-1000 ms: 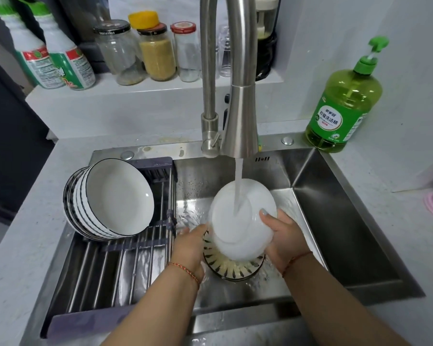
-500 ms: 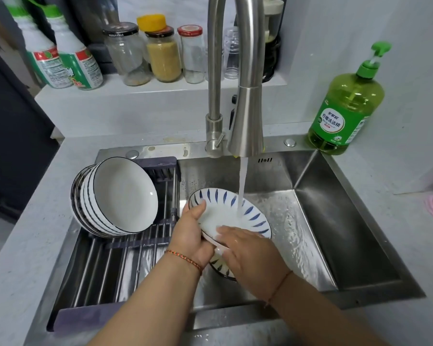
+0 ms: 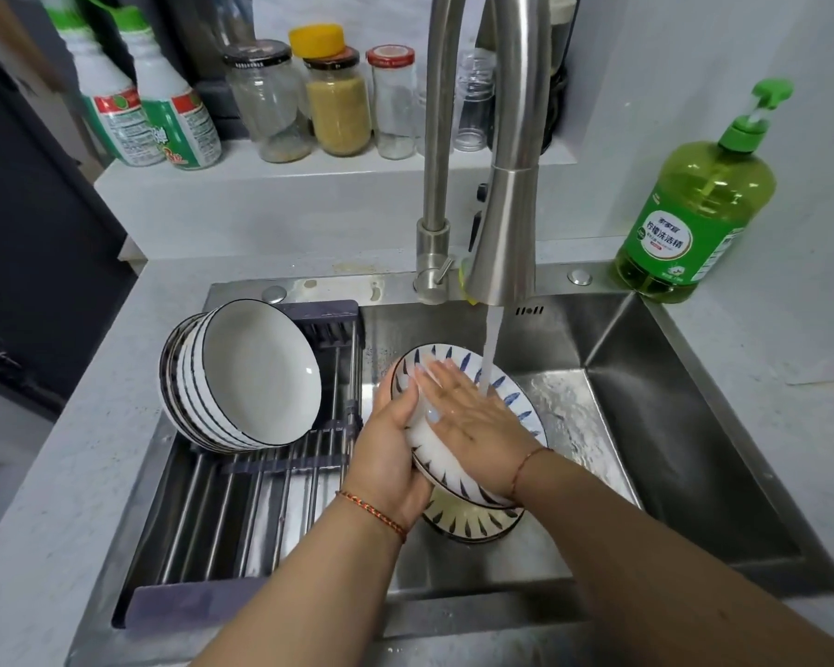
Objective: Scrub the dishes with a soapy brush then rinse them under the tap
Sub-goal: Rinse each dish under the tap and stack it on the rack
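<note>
Plate (image 3: pixel 511 402) tilted over sink (image 3: pixel 694 426), under tap (image 3: pixel 504 223) stream. Left hand (image 3: pixel 391 454) grips plate's left rim, thumb curled over edge. Right hand (image 3: pixel 473 421) flat on plate face, fingers straight, water running over them. Second plate (image 3: pixel 473 519) lies below (mostly hidden). Bowls (image 3: pixel 242 377) stacked on rack (image 3: pixel 261 498) at left. Soap bottle (image 3: pixel 694 204) on counter, right.

Green soap bottle (image 3: pixel 694 204) label: Chinese characters, partly legible, "柠檬洗洁精".
Two white bottles (image 3: pixel 150 108) on shelf: red-green labels, print too blurred to read.
Jars: no legible text.
</note>
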A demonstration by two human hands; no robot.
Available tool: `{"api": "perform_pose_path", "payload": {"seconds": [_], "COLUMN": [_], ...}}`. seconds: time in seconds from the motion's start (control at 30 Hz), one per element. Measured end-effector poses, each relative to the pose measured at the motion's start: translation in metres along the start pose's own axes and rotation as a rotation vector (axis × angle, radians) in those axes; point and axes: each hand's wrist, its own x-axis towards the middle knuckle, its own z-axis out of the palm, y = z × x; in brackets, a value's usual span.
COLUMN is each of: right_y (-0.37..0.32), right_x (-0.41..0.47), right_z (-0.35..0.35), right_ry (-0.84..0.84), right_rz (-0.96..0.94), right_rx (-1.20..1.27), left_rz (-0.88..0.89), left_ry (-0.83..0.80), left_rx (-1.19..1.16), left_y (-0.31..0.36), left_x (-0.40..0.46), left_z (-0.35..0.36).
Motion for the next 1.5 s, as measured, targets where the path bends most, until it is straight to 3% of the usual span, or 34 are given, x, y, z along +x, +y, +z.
{"api": "perform_pose_path", "payload": {"seconds": [0.13, 0.4, 0.53, 0.73, 1.1, 1.27, 1.5], "right_y": [0.017, -0.015, -0.024, -0.010, -0.032, -0.049, -0.100], "right_x": [-0.007, -0.062, -0.064, -0.055, -0.049, -0.043, -0.037], "right_z": [0.003, 0.012, 0.022, 0.021, 0.010, 0.006, -0.013], "right_ry": [-0.026, -0.040, 0.120, 0.493, 0.472, 0.492, 0.601], "right_rz": [0.168, 0.161, -0.021, -0.068, 0.359, 0.439, 0.256], "right_rx": [-0.156, 0.055, 0.259, 0.317, 0.905, 0.947, 1.025], "left_rz": [0.087, 0.158, 0.096, 0.026, -0.168, -0.092, 0.210], "left_ry": [0.002, 0.073, 0.171, 0.189, 0.339, 0.309, 0.298], "left_rx": [0.057, 0.098, 0.119, 0.279, 0.399, 0.432, 0.490], "left_y": [0.006, 0.008, 0.003, -0.006, 0.018, 0.032, 0.063], "left_x": [0.002, 0.007, 0.008, 0.017, -0.004, -0.018, -0.045], "left_z": [0.000, 0.006, 0.013, 0.029, 0.017, 0.009, -0.009]}}
